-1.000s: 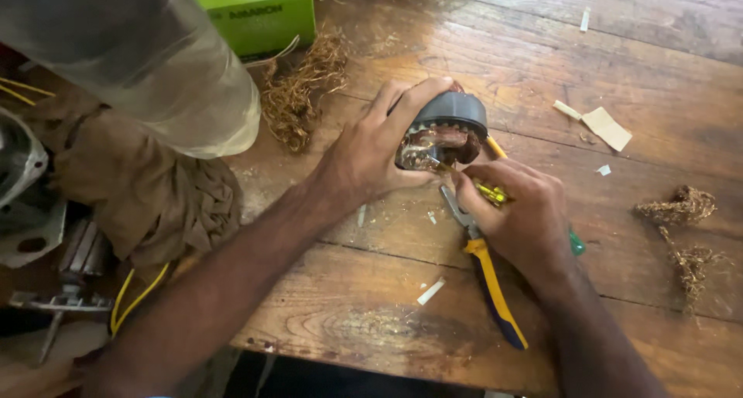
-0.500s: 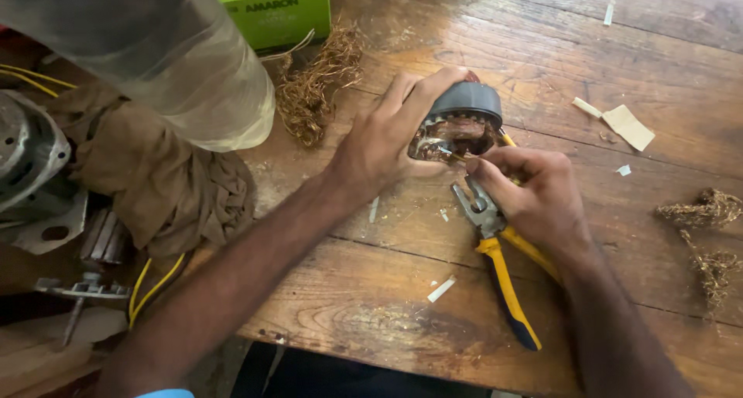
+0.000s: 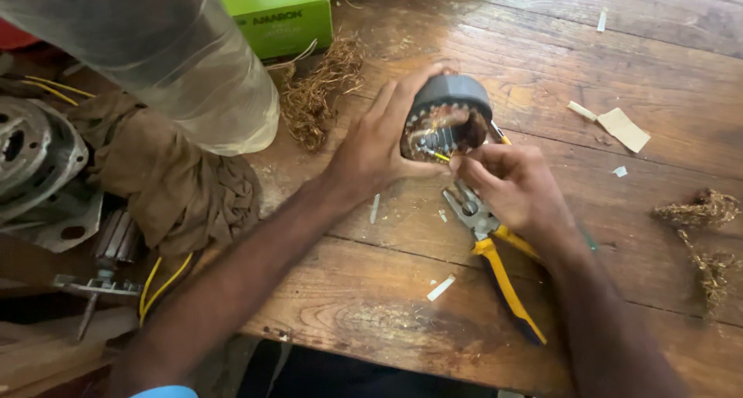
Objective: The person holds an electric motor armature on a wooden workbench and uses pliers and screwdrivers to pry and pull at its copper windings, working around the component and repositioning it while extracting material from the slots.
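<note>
Centre-top of head view: left hand [image 3: 379, 146] wrapped round motor part [image 3: 447, 119] on table [image 3: 371, 290]; right hand [image 3: 511, 185] fingers pinched on wire inside. Pliers [image 3: 499, 259] lie beneath. Risk: wire could snap if tugged hard.

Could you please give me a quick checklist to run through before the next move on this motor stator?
1. Left hand steadies the motor stator: ok.
2. Right hand fingertips pinch the yellow wire at the stator opening: ok.
3. Pliers lie on the wooden table under the right hand: ok.
4. Winding condition inside: cannot tell.
5. Copper wire scraps lie close beside the stator: not ok.
</note>
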`<state>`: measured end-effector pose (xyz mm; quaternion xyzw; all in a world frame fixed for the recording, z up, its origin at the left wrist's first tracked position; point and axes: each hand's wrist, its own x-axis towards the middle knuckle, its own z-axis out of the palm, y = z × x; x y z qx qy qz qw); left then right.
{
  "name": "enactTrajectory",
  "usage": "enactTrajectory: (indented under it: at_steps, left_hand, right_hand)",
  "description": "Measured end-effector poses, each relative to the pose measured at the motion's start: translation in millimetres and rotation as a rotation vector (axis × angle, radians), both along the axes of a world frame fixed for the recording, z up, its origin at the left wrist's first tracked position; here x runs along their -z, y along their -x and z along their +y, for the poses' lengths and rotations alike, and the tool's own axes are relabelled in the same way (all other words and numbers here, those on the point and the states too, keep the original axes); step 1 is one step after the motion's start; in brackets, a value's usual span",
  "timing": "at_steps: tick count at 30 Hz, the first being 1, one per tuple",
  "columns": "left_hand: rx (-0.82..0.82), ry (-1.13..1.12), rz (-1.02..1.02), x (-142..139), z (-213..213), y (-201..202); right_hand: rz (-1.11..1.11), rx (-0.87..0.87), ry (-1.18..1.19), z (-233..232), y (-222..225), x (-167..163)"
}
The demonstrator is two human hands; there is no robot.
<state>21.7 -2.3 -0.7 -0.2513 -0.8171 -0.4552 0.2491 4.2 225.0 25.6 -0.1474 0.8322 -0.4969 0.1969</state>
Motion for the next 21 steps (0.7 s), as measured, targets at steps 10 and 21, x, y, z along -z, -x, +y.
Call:
enactTrajectory:
  at_steps: [10,21]
  left_hand:
    - [0.005,0.079,-0.18,5.9,3.2,1.9]
    - [-0.056,0.126,-0.032,11.5,1.9,3.5]
  right_hand:
    - [0.426,0.11,-0.292,10.0,-8.9,-8.6]
    - [0.567,0.092,-0.32,3.9,-16.4,-5.6]
